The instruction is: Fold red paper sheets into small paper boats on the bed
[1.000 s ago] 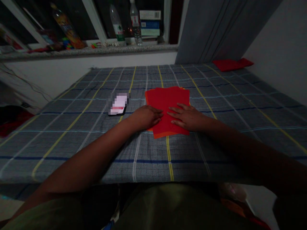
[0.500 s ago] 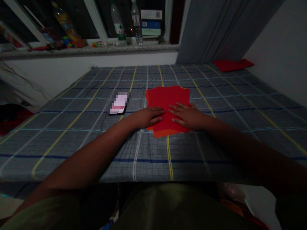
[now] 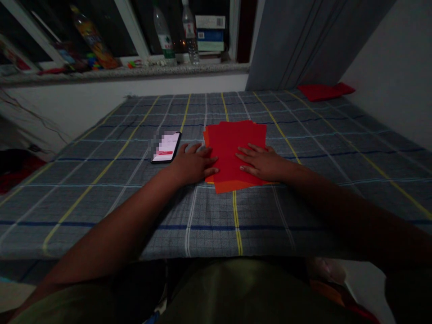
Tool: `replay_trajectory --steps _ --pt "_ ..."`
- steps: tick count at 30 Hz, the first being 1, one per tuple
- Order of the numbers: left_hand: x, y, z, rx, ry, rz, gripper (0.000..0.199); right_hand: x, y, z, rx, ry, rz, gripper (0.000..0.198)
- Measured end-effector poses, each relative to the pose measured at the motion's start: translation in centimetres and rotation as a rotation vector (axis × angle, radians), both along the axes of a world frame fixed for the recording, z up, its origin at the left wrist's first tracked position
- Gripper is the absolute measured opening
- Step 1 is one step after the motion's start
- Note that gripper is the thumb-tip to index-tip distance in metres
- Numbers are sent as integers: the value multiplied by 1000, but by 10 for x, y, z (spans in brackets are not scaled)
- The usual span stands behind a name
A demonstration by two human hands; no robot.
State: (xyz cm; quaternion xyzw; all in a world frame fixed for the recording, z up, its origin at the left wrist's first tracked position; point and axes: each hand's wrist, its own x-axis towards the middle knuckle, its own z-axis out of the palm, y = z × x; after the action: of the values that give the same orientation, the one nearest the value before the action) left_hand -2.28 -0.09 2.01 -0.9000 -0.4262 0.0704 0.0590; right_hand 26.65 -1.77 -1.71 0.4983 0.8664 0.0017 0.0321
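Note:
A loose stack of red paper [image 3: 232, 139], with orange sheets [image 3: 225, 186] showing at its edges, lies on the checked cloth in front of me. My left hand [image 3: 193, 165] is open at the left edge of the stack, its fingers spread and the fingertips over the paper. On the right side, my right hand [image 3: 261, 163] rests flat on the top red sheet with fingers stretched out and apart. Just left of my left hand lies a phone [image 3: 168, 147] with a lit screen, partly blurred out.
The grey checked cloth [image 3: 135, 202] covers the surface. A red flat item [image 3: 320, 92] sits at the far right corner. Bottles, such as a clear one [image 3: 165, 40], and stacked boxes [image 3: 210, 34] stand on the windowsill [image 3: 128, 71] behind. A grey curtain [image 3: 286, 40] hangs at the back right.
My left hand has slid left from the paper's middle to its left edge, nearer the phone, with its fingers spreading wider. My right hand has stayed nearly in place on the paper.

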Motion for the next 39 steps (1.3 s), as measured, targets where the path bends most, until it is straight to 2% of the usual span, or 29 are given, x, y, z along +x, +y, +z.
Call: replay_trajectory --steps 3,6,8,10,12,14,17,28,39 --pt "0 -6 12 59 11 83 52 0 1 0 11 3 9 63" --pt "7 -7 18 126 -61 132 48 -1 2 -1 29 -5 29 62" --pt "14 -5 13 138 -149 48 43 -2 1 -3 45 -5 38 61" --pt "23 -3 2 82 -231 -167 43 -4 1 -4 62 7 47 61" --pt "29 0 -11 5 -243 -287 47 -5 -1 -6 83 27 57 61" --pt "33 2 -22 -24 -247 -292 47 -6 -1 -6 110 41 70 59" --pt "33 4 -27 -36 -272 -289 47 -7 -3 -6 131 45 90 56" --pt "33 3 -25 -45 -221 -239 50 -14 -18 13 176 -39 -20 53" --pt "30 5 -26 -61 -232 -247 52 4 -23 26 119 -44 -141 47"
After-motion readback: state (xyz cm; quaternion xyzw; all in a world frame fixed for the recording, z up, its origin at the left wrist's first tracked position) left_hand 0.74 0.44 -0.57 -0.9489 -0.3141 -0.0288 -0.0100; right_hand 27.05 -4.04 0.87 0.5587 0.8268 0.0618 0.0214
